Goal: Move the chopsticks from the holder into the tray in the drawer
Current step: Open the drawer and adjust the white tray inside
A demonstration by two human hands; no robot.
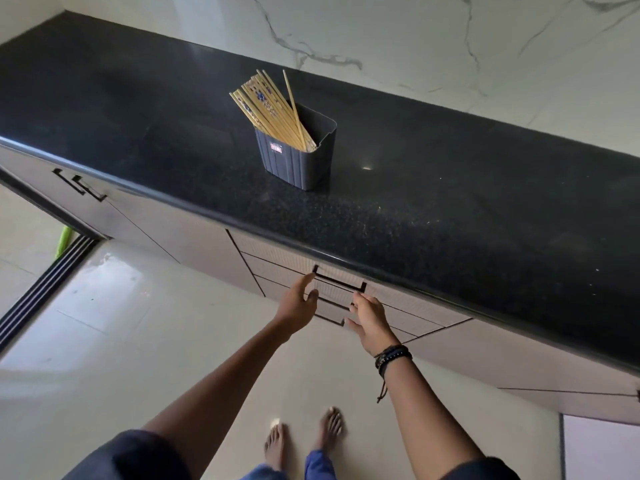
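Several wooden chopsticks [273, 110] with blue patterned ends lean leftward in a dark ribbed holder [298, 160] standing on the black granite counter [433, 216]. Below the counter's front edge are stacked drawers, all closed; the top drawer's black handle [339, 279] is a thin bar. My left hand [298, 303] hovers just left of and below that handle, fingers apart and empty. My right hand [370, 322], with dark wristbands, is open just below the handle's right end, beside the lower handles. The tray is hidden inside a drawer.
A white marble wall [450, 39] backs the counter. Cabinet doors with black handles [79, 185] run to the left. A glossy tiled floor [138, 323] lies beneath, with a dark sliding-door track [45, 282] at left and my bare feet [304, 441] below.
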